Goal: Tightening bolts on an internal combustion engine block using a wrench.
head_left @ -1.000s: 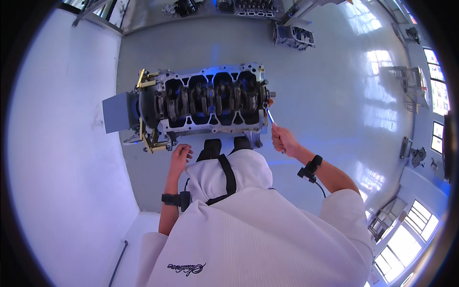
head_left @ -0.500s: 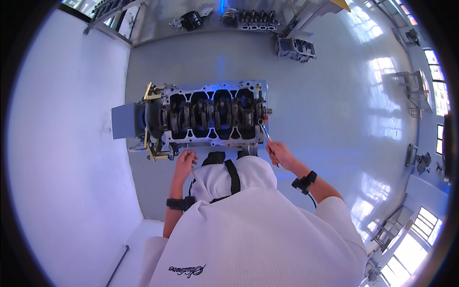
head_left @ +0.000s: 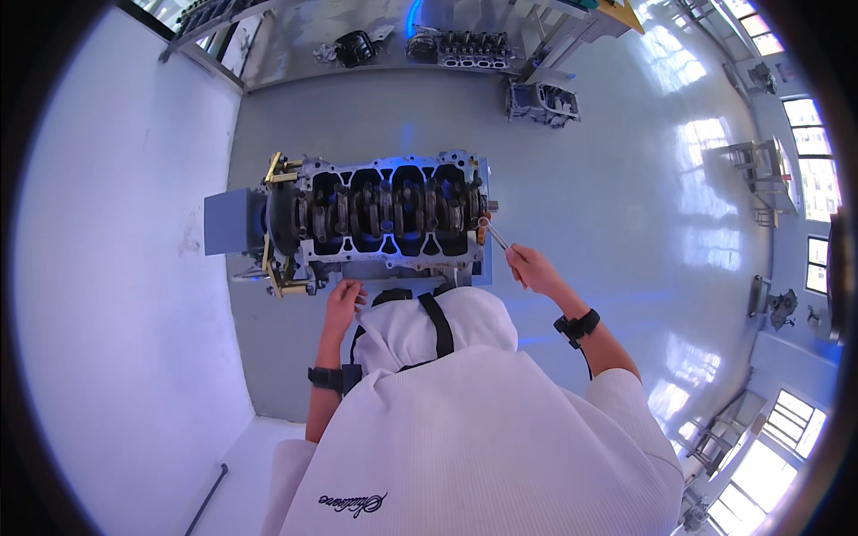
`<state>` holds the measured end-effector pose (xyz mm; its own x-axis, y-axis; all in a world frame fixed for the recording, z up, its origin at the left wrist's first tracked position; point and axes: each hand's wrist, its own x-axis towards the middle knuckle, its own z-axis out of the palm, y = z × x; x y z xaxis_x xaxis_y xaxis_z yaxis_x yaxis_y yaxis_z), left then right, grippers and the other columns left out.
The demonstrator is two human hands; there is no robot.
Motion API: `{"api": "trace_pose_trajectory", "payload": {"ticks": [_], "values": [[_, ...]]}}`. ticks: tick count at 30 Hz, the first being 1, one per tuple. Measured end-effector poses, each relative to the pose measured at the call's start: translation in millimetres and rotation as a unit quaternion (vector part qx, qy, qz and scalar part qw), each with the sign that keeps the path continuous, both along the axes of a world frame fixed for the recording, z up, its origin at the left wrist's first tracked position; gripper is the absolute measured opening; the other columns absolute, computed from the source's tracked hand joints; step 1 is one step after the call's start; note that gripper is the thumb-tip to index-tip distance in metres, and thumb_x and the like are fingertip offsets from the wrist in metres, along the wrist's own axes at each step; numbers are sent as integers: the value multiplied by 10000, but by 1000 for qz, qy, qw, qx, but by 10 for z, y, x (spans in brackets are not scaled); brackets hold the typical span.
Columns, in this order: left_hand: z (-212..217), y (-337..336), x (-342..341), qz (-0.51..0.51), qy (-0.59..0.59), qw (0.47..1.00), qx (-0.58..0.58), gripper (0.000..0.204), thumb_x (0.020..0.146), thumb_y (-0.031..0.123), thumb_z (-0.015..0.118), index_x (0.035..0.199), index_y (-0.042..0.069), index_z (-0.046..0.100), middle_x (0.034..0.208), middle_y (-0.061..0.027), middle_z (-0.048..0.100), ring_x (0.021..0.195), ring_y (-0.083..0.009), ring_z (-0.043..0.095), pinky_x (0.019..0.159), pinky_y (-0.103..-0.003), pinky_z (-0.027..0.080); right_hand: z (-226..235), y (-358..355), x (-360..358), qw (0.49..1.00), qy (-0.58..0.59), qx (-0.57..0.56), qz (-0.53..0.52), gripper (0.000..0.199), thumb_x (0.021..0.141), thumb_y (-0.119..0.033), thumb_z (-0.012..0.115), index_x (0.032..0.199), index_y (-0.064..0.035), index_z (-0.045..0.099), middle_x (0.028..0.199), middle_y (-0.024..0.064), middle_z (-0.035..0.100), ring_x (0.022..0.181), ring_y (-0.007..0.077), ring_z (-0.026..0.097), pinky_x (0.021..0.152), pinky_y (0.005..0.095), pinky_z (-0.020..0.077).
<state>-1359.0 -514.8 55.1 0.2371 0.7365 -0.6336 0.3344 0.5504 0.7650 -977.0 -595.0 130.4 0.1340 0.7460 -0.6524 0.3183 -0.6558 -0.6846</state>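
Observation:
An engine block (head_left: 349, 251) lies on a stand with its crankshaft (head_left: 393, 209) showing. My right hand (head_left: 534, 270) is closed round the handle of a wrench (head_left: 497, 236), off the block's right end. The wrench's ring end meets the lower right of that end, beside a small orange part (head_left: 483, 234); whether it sits over a bolt is too small to tell. My left hand (head_left: 345, 298) hangs by the block's near left edge, fingers loosely bent and slightly apart, with nothing seen in them.
A grey box (head_left: 229, 222) and brass-coloured brackets (head_left: 273, 259) flank the block's left end. Beyond, a cylinder head (head_left: 474, 51) and a black part (head_left: 355, 48) lie on a bench. A metal housing (head_left: 542, 104) stands nearby. A white wall (head_left: 134, 223) rises at left.
The wrench has swung, its handle end now further right and higher, with my right hand moving along. My left hand has stayed near the block's edge. The whole view has shifted slightly.

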Motion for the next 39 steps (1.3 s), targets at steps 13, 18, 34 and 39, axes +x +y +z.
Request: {"api": "trace_pose_trajectory", "payload": {"ticks": [13, 18, 34, 39], "values": [[-6, -506, -291, 30, -11, 999, -1, 202, 904, 206, 441, 991, 68, 559, 838, -37, 607, 687, -115, 570, 597, -244, 425, -53, 204, 91, 970, -202, 39, 129, 404, 901, -348, 410, 791, -19, 616, 723, 182, 605, 690, 362, 574, 649, 435, 445], [-96, -573, -503, 48, -42, 997, -35, 206, 904, 213, 442, 986, 63, 557, 830, -41, 606, 684, -118, 571, 586, -241, 431, -79, 339, 91, 951, -251, 9, 178, 446, 902, -379, 396, 804, -5, 618, 814, 218, 609, 803, 410, 565, 720, 473, 438], [-167, -332, -1018, 37, -8, 999, -31, 190, 895, 201, 456, 973, 67, 566, 801, -35, 599, 664, -114, 564, 570, -240, 428, -123, 203, -142, 970, -229, -74, 16, 631, 874, -545, 357, 678, 15, 574, 652, 174, 572, 660, 327, 548, 658, 412, 423], [-117, -325, -781, 50, -20, 998, -42, 182, 893, 196, 468, 975, 67, 568, 805, -36, 599, 660, -112, 567, 565, -231, 428, -244, 149, -121, 966, -248, -47, 61, 584, 882, -522, 364, 720, -14, 601, 681, 191, 591, 675, 367, 565, 642, 437, 431]]}}
